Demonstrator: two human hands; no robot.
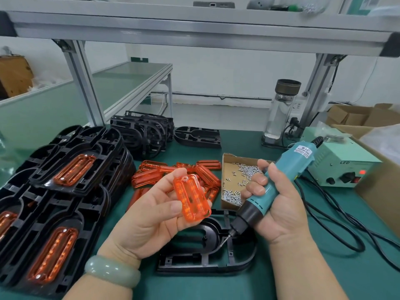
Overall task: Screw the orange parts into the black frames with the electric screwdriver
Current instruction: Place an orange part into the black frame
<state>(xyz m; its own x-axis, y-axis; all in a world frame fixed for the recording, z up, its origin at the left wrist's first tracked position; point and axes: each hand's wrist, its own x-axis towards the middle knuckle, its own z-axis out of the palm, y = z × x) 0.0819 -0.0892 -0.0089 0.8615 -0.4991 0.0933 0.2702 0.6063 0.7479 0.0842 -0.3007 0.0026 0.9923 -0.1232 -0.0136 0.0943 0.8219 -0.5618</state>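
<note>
Two hands met over a black frame (184, 259) near the bench's (313, 278) front edge. The left hand (149, 215) pinched an orange part (191, 199) between thumb and fingers, while the right hand (275, 204) wrapped curled fingers round the electric screwdriver (279, 180). Stacked frames (112, 148) crowded the left and cables (337, 215) the right.

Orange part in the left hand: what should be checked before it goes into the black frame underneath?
Orange part gripped by left hand: ok.
Black frame empty beneath it: ok.
Electric screwdriver held in right hand, bit pointing down: ok.
Screw loaded on the bit: cannot tell.
Screws in the cardboard box nearby: ok.
Part seated in frame: not ok, not yet.
</note>
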